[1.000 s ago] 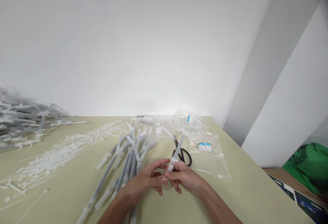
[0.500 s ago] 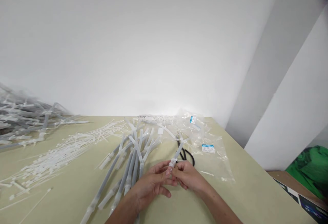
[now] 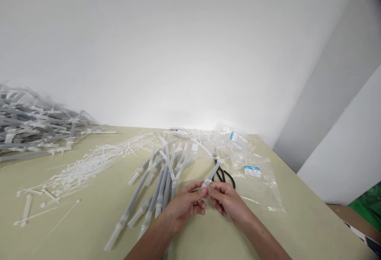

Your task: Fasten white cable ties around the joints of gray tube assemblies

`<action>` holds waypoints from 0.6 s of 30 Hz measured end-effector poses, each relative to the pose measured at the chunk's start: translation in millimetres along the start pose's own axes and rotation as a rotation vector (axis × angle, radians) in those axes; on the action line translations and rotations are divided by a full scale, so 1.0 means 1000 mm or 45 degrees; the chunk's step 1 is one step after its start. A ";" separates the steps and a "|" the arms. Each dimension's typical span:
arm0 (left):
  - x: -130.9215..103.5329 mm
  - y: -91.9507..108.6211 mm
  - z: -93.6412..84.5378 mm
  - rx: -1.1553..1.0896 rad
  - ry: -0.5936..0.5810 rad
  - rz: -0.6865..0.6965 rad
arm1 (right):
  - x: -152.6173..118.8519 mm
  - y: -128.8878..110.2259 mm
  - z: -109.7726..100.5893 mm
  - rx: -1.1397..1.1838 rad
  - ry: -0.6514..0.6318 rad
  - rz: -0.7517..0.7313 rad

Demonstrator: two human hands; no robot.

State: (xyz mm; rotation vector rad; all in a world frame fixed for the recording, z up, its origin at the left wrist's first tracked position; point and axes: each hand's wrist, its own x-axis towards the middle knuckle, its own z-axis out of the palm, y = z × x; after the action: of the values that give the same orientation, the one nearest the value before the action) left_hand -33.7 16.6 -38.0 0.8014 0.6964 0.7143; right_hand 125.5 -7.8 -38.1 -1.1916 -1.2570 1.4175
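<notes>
Pinching the near end of a translucent tube (image 3: 213, 171), the fingers of the left hand (image 3: 186, 204) and right hand (image 3: 227, 200) meet above the desk (image 3: 297, 216), near black-handled scissors (image 3: 233, 180); branched tubes (image 3: 160, 183) lie to the left.

"How bright is your view?"

"Bright; I see the white wall (image 3: 190, 53) glowing strongest just above the table (image 3: 300, 220)."

"Glare?"

"Small glints on the clear bag (image 3: 263, 190); shadows faint, soft."

"And focus?"

"I find the heap of tubes (image 3: 32, 121) at left smeared, the pale tube joint (image 3: 206, 183) soft, the top right corner dark."
</notes>
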 end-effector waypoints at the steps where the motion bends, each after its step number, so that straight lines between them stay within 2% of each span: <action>1: 0.000 0.000 0.000 0.005 -0.003 0.002 | 0.000 0.001 0.001 0.000 0.006 -0.008; 10: -0.001 -0.003 0.000 0.050 -0.018 0.014 | -0.003 -0.003 0.009 -0.018 0.193 -0.088; 18: -0.002 0.006 -0.001 -0.008 -0.104 -0.068 | -0.003 -0.003 0.010 0.091 0.362 -0.050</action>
State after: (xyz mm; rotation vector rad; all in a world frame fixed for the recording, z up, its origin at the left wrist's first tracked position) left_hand -37.8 18.3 -32.7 0.7991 0.6393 0.6316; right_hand 116.4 -12.3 -34.7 -1.2621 -1.0189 1.2047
